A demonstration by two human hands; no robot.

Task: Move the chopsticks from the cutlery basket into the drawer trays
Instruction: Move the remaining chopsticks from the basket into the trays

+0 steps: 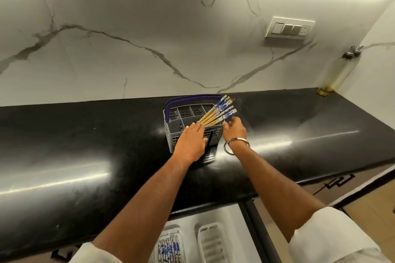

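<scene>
A grey cutlery basket (175,121) with a blue handle stands on the black counter. Several yellow chopsticks (215,113) with blue-and-white ends lean out of its right compartment, tilted to the right. My left hand (190,141) lies flat on the basket's near rim, fingers together, holding nothing. My right hand (234,129) hovers just right of the basket with fingers apart, its fingertips close to the chopstick ends but not closed on them. Below the counter edge, an open drawer shows a white tray (170,247) with several chopsticks in it and a second white tray (212,243) beside it.
The black counter (85,156) runs left to right against a marble wall. A glass oil bottle (337,70) stands in the far right corner. A switch plate (288,28) is on the wall. The drawer front sits under my forearms.
</scene>
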